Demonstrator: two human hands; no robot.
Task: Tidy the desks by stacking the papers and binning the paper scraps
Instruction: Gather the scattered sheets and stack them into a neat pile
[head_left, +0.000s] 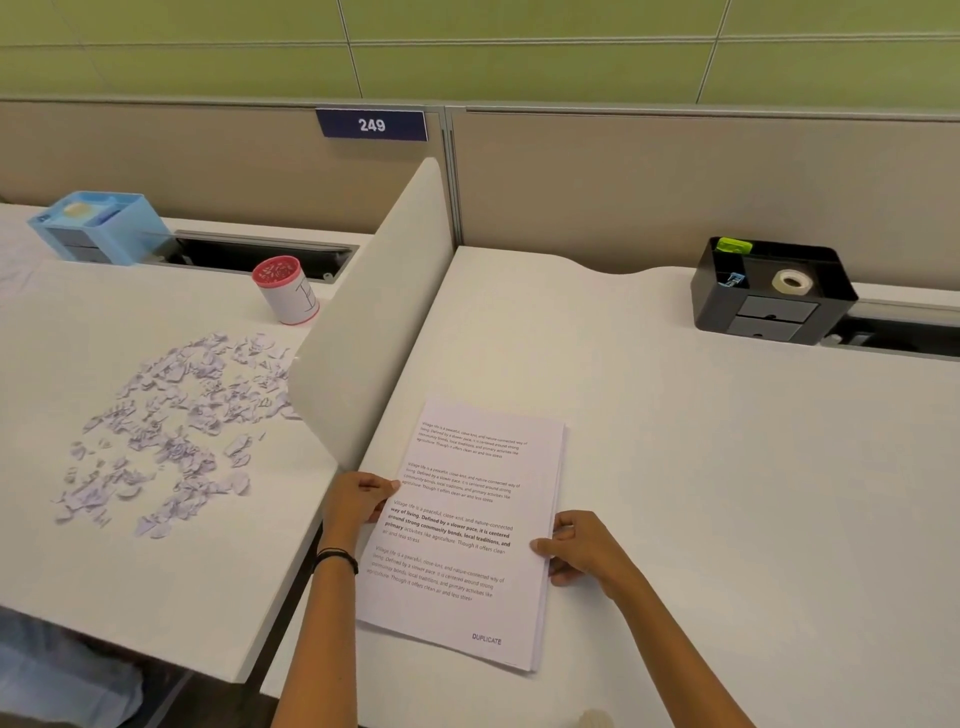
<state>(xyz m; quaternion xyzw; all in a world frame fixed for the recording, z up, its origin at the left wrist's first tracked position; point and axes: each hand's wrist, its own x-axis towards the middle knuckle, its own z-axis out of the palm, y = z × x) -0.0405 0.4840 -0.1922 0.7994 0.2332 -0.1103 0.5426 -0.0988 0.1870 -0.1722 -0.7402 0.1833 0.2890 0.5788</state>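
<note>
The right surface (727, 467) carries a stack of papers (467, 530), which lies flat near its front left corner, just beside the divider (363, 332), with its printed side up and its edges roughly squared. The left surface (130, 582) holds a wide scatter of paper scraps (166, 426), spread loosely from its middle up to the foot of the divider.

At the back of the right surface stands a black organizer (774, 296), and a roll of tape (792, 281) sits in its top tray. A blue organizer (98, 226) stands at the back of the left surface. A white cup with a red rim (285, 291) sits nearer the divider, well apart from the scraps.

The left grip (358, 499) pinches the stack's left edge, with the thumb on the top sheet and the fingers curled at the side. The right grip (582, 551) holds the stack's right edge in the same way, thumb on top. A dark band (337, 558) circles the left wrist.
</note>
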